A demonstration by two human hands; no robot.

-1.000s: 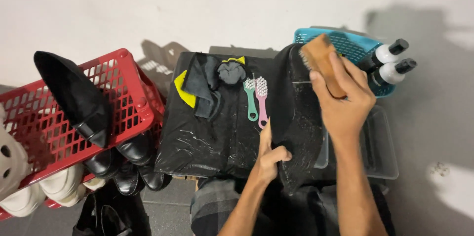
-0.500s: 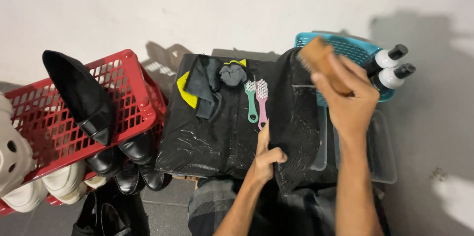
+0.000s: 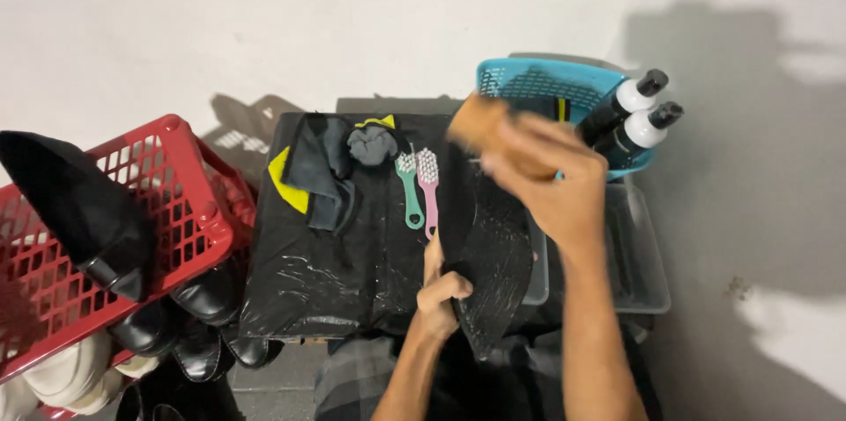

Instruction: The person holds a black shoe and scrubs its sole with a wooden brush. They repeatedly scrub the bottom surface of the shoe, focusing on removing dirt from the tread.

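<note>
My left hand [image 3: 440, 289] grips a black shoe [image 3: 495, 262] by its edge, sole turned up, at the right side of a black plastic-covered stand [image 3: 317, 271]. Over the shoe's far end, my right hand [image 3: 551, 185] is shut on a brown wooden brush [image 3: 483, 129], which is blurred with motion. On the stand lie a green brush [image 3: 409, 188] and a pink brush [image 3: 429, 183] side by side, with dark cloths [image 3: 339, 161] and a yellow cloth [image 3: 289, 181] to their left.
A red basket [image 3: 185, 201] at left holds a black pointed shoe [image 3: 84, 210]; black shoes [image 3: 198, 315] and pale shoes lie below it. A teal basket [image 3: 542, 82] and two black bottles with white necks [image 3: 630, 117] stand at right over a clear tub [image 3: 648, 271].
My right hand has swept the wooden brush leftward and nearer along the shoe. The left hand keeps its hold on the shoe.
</note>
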